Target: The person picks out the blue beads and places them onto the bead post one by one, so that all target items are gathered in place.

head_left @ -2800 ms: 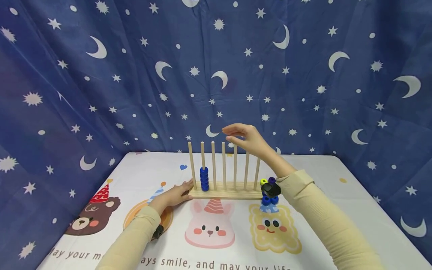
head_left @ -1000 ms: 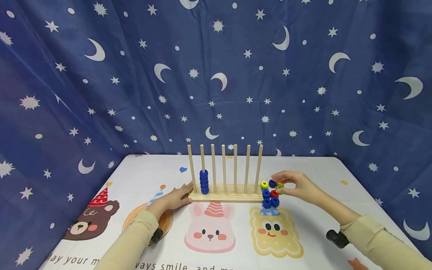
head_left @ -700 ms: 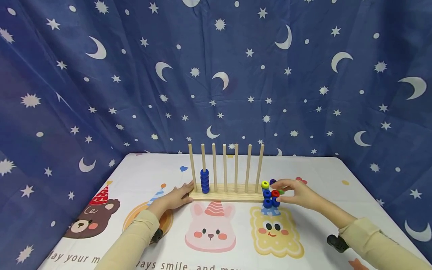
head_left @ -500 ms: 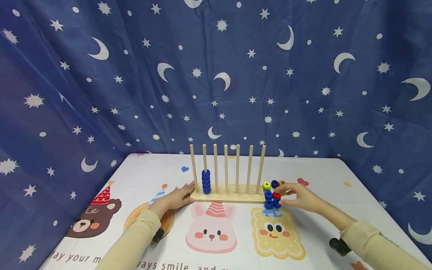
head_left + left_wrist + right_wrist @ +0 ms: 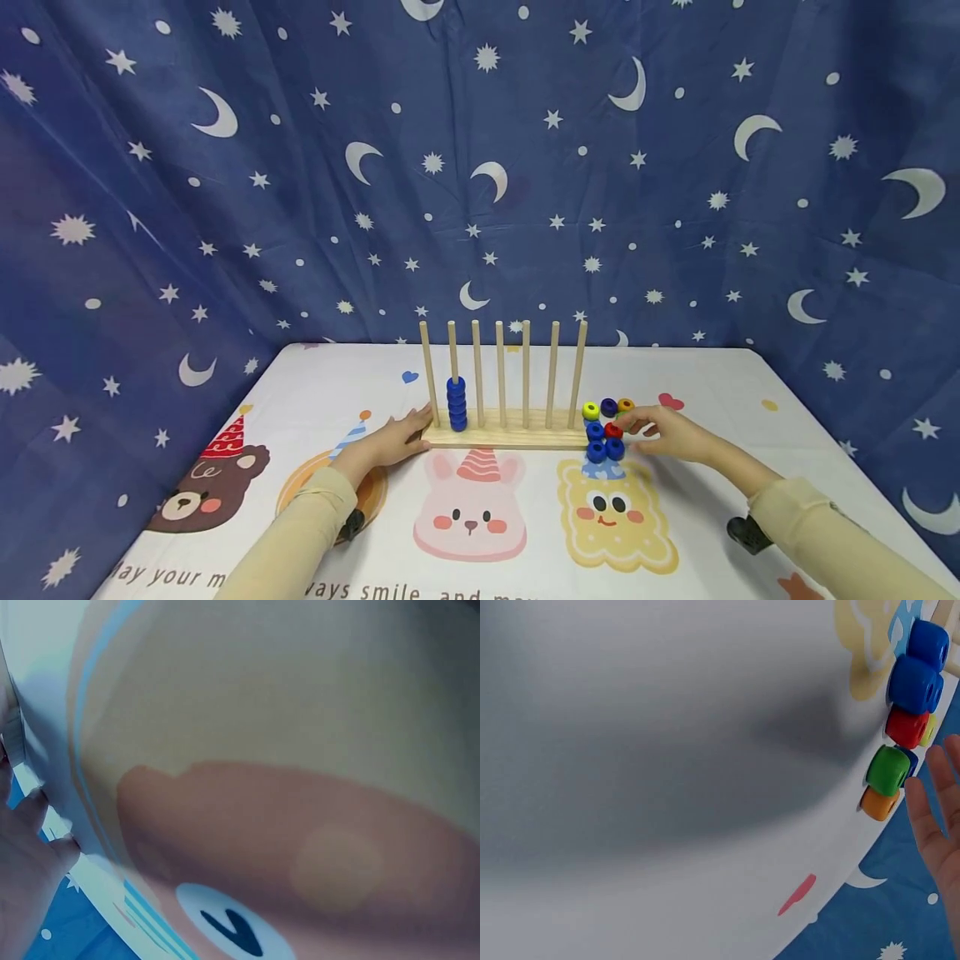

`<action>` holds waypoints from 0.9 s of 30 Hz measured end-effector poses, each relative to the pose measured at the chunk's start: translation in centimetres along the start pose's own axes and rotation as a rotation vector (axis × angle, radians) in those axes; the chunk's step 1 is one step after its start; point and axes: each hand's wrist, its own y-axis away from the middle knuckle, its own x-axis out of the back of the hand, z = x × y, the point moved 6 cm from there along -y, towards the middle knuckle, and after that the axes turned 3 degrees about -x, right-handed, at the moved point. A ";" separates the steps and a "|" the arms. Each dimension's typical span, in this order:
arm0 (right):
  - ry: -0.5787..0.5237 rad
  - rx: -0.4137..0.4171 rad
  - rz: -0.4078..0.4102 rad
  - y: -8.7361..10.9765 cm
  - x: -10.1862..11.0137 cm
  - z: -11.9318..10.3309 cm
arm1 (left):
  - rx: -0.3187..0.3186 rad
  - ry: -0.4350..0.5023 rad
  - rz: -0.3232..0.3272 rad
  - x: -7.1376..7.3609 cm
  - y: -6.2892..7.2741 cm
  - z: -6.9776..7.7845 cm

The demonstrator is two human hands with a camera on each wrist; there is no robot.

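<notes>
A wooden peg rack (image 5: 510, 437) stands on the table, its upright pegs in a row. Several blue beads (image 5: 457, 404) are stacked on its second peg from the left. My left hand (image 5: 386, 442) rests at the rack's left end, fingers spread against it. Loose beads lie grouped by the right end: yellow (image 5: 591, 411), purple (image 5: 609, 407), orange (image 5: 626, 405), red (image 5: 613, 431), green (image 5: 889, 771) and blue (image 5: 596, 451). My right hand (image 5: 667, 432) is right beside them, its fingertips close to the red and green beads. Nothing shows between its fingers.
The white tablecloth (image 5: 540, 508) carries printed cartoon animals and lettering. A blue curtain (image 5: 480, 208) with moons and stars hangs behind and along the sides. Dark wrist devices (image 5: 747, 534) are strapped under both sleeves.
My right hand has come down from above the pegs to the loose beads, then shifted slightly around them. The left hand and the blue stack look the same.
</notes>
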 end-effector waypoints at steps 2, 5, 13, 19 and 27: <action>-0.004 -0.020 -0.007 -0.2 0.0 0.0 | 0.003 0.002 0.001 -0.1 0.1 0.1; 0.001 -0.031 -0.021 -0.4 -0.2 0.0 | 0.008 0.006 0.003 -0.1 0.3 0.1; 0.013 0.005 -0.042 -0.7 -1.1 0.2 | 0.028 0.008 0.002 0.1 0.3 0.0; 0.014 0.017 -0.059 -1.1 -2.0 0.9 | 0.021 0.006 0.002 0.1 0.2 0.0; 0.079 0.007 -0.016 -1.5 -2.3 1.2 | 0.027 0.007 0.000 0.0 0.1 -0.1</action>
